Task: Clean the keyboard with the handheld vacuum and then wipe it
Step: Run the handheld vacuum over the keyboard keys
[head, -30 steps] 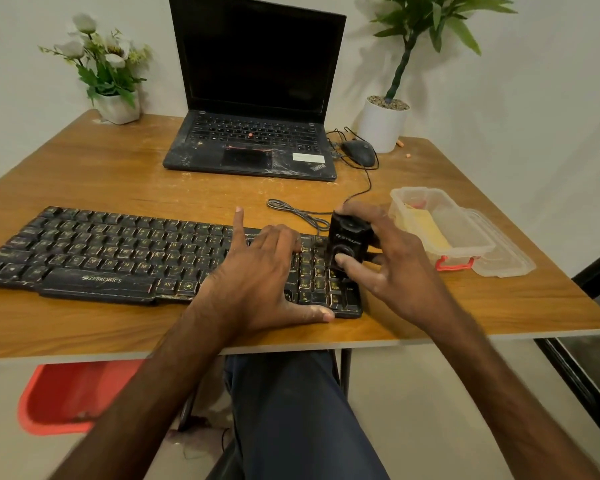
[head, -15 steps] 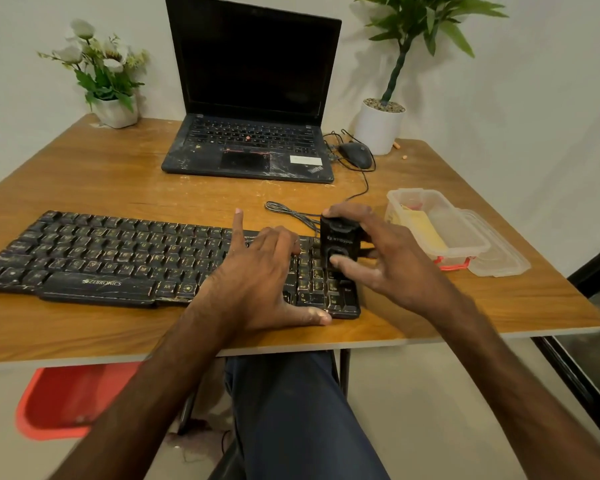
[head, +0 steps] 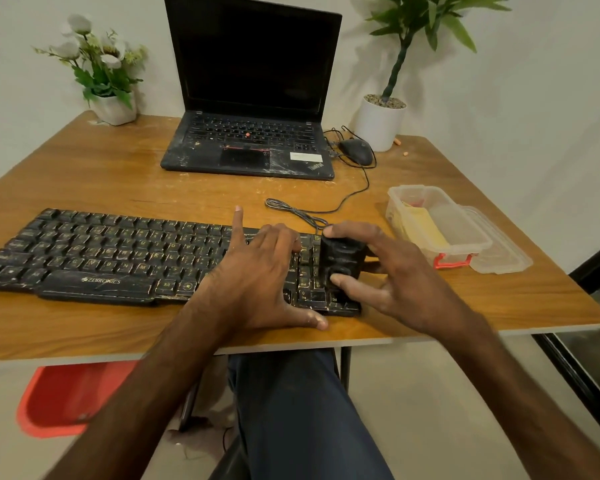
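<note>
At frame centre, my left hand (head: 257, 275) presses the keyboard (head: 101, 258), fingers loose; my right hand (head: 402, 282) clasps the handheld vacuum (head: 340, 261).

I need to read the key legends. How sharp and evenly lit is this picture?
Head view: light soft and even; keyboard legends mostly smeared, brand name legible; right hand and handheld vacuum slightly blurred; wide-angle lens bows the table edges.

Pale plain wall (head: 499, 81), wooden table (head: 101, 174), beige floor (head: 430, 393), possibly a dark doorframe (head: 575, 375) right
</note>
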Action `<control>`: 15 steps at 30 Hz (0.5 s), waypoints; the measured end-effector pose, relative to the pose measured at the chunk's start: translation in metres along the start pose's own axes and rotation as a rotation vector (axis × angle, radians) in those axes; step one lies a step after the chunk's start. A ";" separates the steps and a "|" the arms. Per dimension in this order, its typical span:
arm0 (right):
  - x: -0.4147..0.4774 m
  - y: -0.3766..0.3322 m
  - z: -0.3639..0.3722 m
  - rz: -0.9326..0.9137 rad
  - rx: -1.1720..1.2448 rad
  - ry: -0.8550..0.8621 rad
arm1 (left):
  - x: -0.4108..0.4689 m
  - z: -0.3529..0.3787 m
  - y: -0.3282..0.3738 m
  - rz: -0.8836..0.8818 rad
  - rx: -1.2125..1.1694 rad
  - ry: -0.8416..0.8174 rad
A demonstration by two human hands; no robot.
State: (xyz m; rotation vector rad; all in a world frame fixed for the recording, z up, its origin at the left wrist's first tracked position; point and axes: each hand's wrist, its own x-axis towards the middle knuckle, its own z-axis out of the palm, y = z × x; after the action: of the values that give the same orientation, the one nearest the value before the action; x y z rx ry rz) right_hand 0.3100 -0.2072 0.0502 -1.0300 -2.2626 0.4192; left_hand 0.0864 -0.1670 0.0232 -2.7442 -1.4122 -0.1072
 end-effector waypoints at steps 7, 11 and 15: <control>-0.041 -0.005 -0.007 -0.099 -0.120 0.001 | 0.001 0.001 0.000 -0.008 0.009 0.011; -0.039 -0.010 -0.001 -0.119 -0.145 -0.005 | 0.001 -0.002 0.001 -0.006 0.006 0.008; -0.022 -0.017 0.013 -0.150 -0.151 -0.018 | 0.001 -0.003 0.002 -0.007 -0.011 -0.004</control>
State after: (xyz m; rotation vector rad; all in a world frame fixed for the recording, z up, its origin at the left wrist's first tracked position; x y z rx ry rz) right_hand 0.3034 -0.2354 0.0396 -0.9240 -2.3975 0.1981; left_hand 0.0881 -0.1675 0.0264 -2.7501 -1.4270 -0.1110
